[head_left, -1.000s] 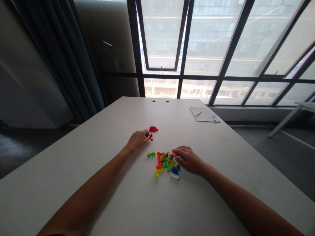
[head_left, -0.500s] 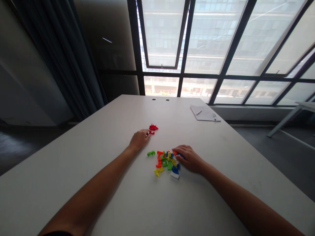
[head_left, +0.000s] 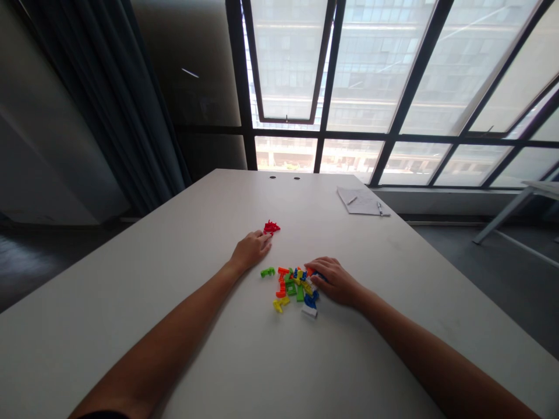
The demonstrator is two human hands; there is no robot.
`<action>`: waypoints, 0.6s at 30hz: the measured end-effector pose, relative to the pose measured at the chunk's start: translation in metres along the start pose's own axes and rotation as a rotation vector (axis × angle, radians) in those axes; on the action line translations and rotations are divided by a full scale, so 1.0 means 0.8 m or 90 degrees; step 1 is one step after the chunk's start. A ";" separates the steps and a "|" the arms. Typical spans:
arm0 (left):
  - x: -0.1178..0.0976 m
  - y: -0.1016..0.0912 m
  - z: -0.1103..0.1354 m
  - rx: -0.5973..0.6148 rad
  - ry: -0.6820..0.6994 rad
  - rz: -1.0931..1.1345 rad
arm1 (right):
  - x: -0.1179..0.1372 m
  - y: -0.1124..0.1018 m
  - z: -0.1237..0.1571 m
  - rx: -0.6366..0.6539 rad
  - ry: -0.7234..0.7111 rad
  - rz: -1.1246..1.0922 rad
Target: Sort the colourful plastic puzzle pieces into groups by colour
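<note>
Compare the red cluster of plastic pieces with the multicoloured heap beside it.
The red cluster is a single colour, while the multicoloured heap mixes orange, green, yellow, blue and white. The red cluster is much smaller than the multicoloured heap. The red cluster lies just past the left hand's fingertips; the multicoloured heap sits against the right hand's fingers. Both are plastic pieces lying on the white table.

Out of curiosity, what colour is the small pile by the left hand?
The pile is red, in the head view.
</note>
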State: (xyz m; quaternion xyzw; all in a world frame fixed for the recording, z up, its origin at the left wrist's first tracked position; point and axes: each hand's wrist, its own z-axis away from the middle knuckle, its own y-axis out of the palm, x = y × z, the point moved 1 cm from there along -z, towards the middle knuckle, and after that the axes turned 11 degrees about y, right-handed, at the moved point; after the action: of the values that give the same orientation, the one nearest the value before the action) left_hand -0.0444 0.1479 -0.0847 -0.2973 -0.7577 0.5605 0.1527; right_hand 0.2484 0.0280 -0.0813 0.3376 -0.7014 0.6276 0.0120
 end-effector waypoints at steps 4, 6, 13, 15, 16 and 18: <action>0.002 0.001 0.001 0.004 0.013 0.005 | 0.000 0.000 0.000 0.006 0.007 0.001; 0.001 0.000 0.002 0.003 0.023 0.008 | 0.000 0.000 0.000 0.008 0.007 0.001; -0.009 -0.006 0.007 0.011 -0.023 0.052 | -0.003 0.002 0.000 -0.010 -0.005 -0.013; -0.013 -0.006 0.009 0.038 -0.032 0.051 | -0.002 0.001 0.000 -0.026 -0.007 -0.035; -0.015 -0.007 0.010 0.046 -0.032 0.044 | -0.002 0.001 0.000 -0.036 -0.007 -0.050; -0.019 -0.007 0.013 0.046 -0.034 0.028 | -0.002 0.001 0.001 -0.062 -0.006 -0.081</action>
State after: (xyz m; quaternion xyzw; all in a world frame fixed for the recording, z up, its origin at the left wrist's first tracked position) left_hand -0.0397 0.1296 -0.0810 -0.2929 -0.7341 0.5985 0.1311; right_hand 0.2499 0.0283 -0.0828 0.3837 -0.7080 0.5893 0.0648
